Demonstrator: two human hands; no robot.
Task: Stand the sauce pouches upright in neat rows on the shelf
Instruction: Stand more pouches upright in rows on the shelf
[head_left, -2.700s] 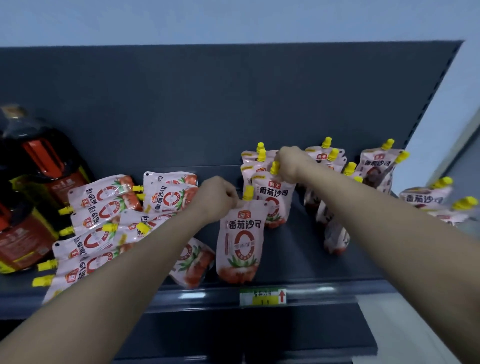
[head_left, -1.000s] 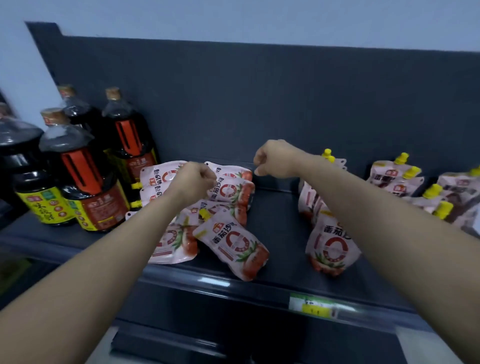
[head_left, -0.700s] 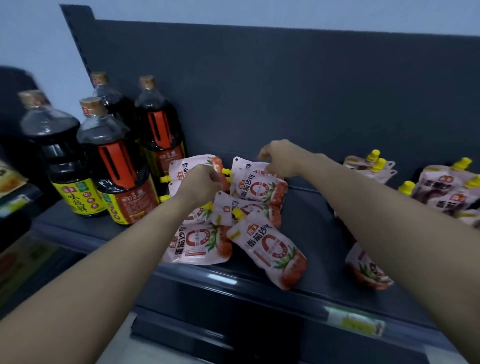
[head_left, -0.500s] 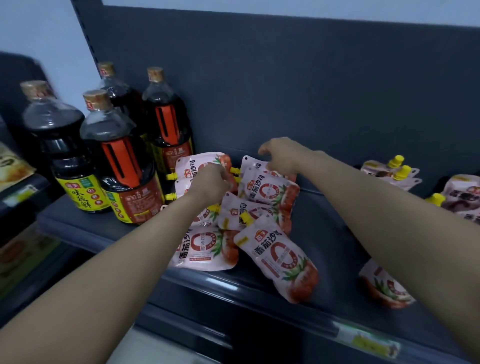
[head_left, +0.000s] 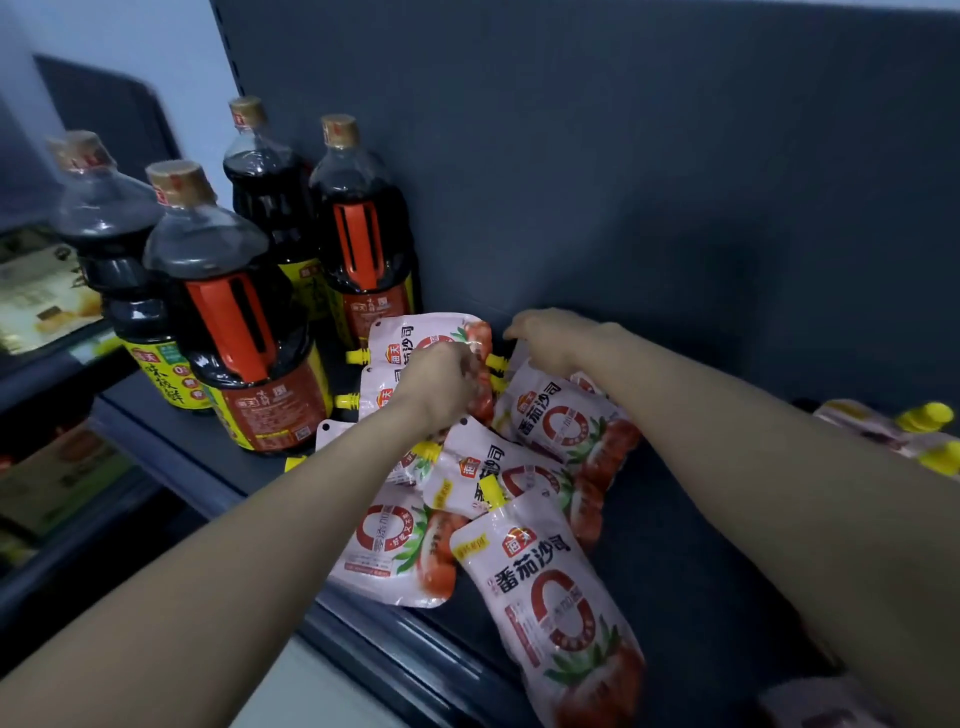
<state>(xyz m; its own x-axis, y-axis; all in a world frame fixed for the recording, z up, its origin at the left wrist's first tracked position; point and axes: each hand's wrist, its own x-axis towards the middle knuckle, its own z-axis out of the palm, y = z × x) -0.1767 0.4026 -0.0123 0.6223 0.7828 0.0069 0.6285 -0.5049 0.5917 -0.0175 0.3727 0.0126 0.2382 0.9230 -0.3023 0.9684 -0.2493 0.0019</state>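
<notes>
Sauce pouches (head_left: 550, 582) lie flat in an overlapping heap on the dark shelf (head_left: 691, 561), just right of four dark sauce bottles (head_left: 244, 322). Left hand (head_left: 441, 384) is closed around a rear pouch in the heap. Right hand (head_left: 550, 338), fingers curled, rests on the heap's back edge; grip cannot be determined.

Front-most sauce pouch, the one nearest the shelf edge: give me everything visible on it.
The front-most pouch is a glossy white flexible pack with a yellow spout cap at its upper left, a red logo, dark Chinese lettering, a big red ring and tomato artwork at its base. It lies flat, face up and tilted, base toward the shelf lip, its spout end overlapping the pouch behind it. Neither hand touches it.
</notes>
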